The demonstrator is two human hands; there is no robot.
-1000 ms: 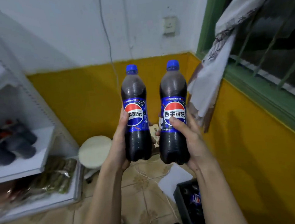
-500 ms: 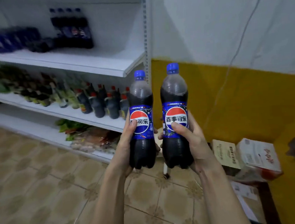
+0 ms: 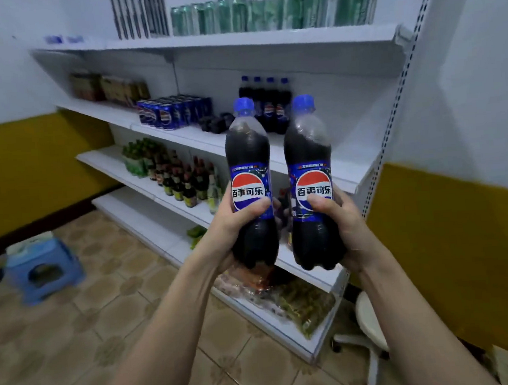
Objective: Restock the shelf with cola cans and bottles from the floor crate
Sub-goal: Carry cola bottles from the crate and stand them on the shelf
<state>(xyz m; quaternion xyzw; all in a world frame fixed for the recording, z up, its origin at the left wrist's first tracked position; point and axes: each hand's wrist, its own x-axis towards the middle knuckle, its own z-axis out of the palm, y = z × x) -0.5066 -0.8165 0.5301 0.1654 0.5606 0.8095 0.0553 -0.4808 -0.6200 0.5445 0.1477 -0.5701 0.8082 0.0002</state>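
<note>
Before white shelf (image 3: pixel 289 42), both hands grip upright cola bottles: left hand (image 3: pixel 229 224), right hand (image 3: pixel 344 218).

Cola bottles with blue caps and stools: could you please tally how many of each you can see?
Held cola bottles: 2, left bottle and right bottle
Standing shelf bottles, visible: 4
Stools: 2, blue stool and white stool
Total: 8

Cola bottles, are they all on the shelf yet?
Not yet. Some cola bottles and blue cans already stand on the shelf. The left hand and the right hand each hold one bottle, still to be placed. The crate is out of view.
</note>
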